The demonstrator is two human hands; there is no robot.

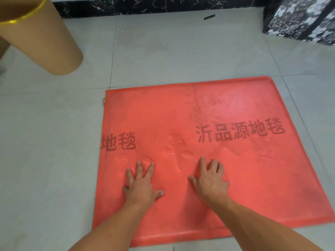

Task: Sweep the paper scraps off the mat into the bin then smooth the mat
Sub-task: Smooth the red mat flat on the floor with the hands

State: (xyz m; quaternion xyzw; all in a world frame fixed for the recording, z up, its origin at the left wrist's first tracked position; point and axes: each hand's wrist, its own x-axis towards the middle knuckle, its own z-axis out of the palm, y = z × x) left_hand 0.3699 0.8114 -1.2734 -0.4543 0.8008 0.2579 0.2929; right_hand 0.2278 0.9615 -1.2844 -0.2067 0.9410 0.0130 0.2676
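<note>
A red mat [226,109] with dark printed characters lies flat on the grey tiled floor. My left hand [142,183] presses palm-down on its near left part, fingers spread. My right hand [210,180] presses palm-down beside it, nearer the middle, fingers also apart. Faint ripples show in the mat just beyond my fingertips. No paper scraps are visible on the mat. A tan cylindrical bin [41,38] with a yellow rim stands at the upper left, off the mat.
A black-and-white patterned box [301,19] stands at the upper right by the dark marble skirting. A small dark object [209,17] lies on the floor near the wall. Grey tiles surround the mat.
</note>
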